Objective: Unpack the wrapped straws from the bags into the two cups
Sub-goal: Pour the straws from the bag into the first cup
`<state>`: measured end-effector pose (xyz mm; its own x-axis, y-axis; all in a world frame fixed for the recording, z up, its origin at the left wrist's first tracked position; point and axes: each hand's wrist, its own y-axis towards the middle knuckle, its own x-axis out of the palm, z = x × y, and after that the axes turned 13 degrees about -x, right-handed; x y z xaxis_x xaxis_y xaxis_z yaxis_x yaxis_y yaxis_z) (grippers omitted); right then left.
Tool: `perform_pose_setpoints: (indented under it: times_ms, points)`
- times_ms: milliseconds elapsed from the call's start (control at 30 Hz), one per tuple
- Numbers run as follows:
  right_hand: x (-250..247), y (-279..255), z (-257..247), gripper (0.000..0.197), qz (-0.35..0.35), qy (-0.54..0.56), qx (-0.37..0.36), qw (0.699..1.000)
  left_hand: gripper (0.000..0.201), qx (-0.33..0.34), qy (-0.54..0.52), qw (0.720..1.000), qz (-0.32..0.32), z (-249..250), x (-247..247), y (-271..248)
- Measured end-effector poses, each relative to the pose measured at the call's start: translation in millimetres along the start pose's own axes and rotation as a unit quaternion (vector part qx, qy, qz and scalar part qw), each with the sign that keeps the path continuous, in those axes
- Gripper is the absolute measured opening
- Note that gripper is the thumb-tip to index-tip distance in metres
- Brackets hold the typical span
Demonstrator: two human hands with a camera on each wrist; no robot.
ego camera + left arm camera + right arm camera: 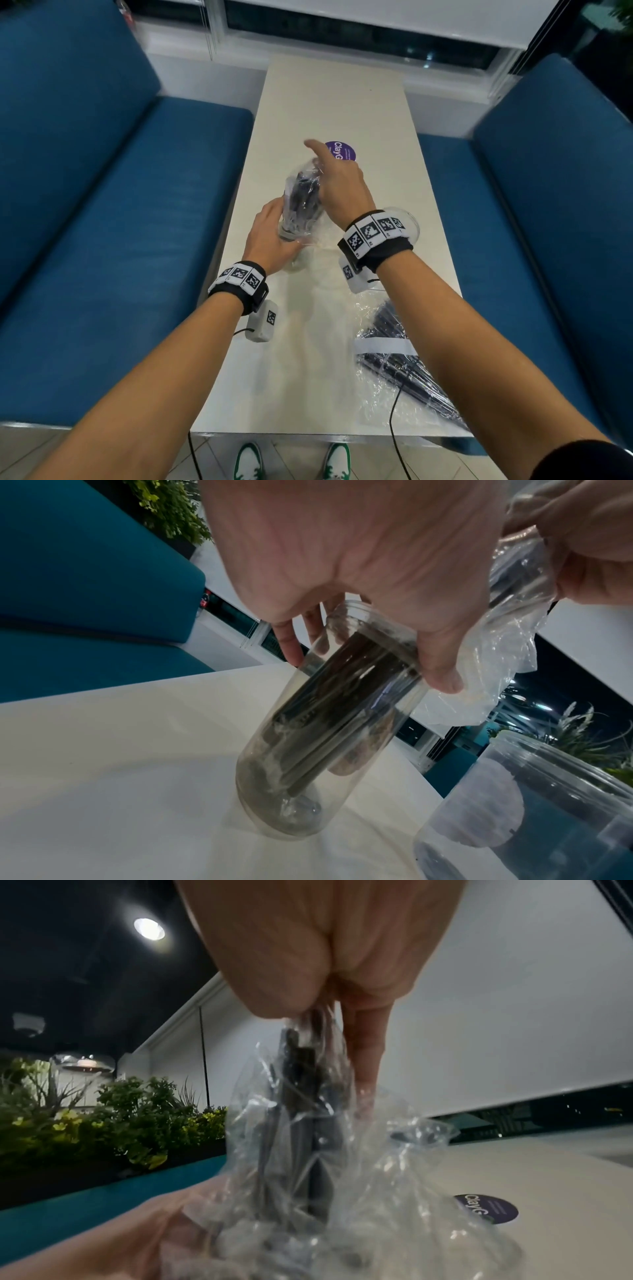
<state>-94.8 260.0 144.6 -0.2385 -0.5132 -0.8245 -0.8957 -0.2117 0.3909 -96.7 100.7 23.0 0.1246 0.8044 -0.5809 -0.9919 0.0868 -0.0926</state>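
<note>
the left hand [270, 236] is curled round a clear plastic cup [318, 739], which stands tilted on the white bench [329, 102], only part of its base down. the right hand [339, 185] pinches the upper end of a clear bag [303, 192] held over the cup mouth, one finger stretched out straight; dark wrapped straws [329, 710] reach from the bag down into the cup. a second clear cup [534, 813] stands just beside, on the right, seemingly without straws. a second bag of straws [394, 359] lies unopened near the front right corner of the bench

the likely trouble: drawing the bag up while straws cling to the film could drag some back out, or tip the leaning cup if the left hand slackens. loose film draped over the rim may also snag

the bench is narrow, with blue seats [102, 205] close on both sides, and the left edge lies near the tilted cup; the far half, past the purple sticker [340, 150], offers open room
</note>
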Motion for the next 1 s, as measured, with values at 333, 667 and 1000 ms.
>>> perform_pose_setpoints:
  times_ms: [333,667,1000]
  points:
    - [-12.5,-9.9,-1.1,0.041,-0.045,0.097,0.010,0.994,0.083,-0.009,0.009,1.000,-0.009,-1.7,-3.6,5.6]
    - [18.8,-16.6,3.2,0.023,0.003,0.032,-0.022,0.999,0.088,-0.027,0.050,0.998,-0.017,3.8,-0.7,9.9]
    - [0.6,-14.8,0.2,0.011,-0.051,0.078,0.037,0.995,0.083,-0.031,0.032,0.999,-0.017,2.6,-2.5,5.2]
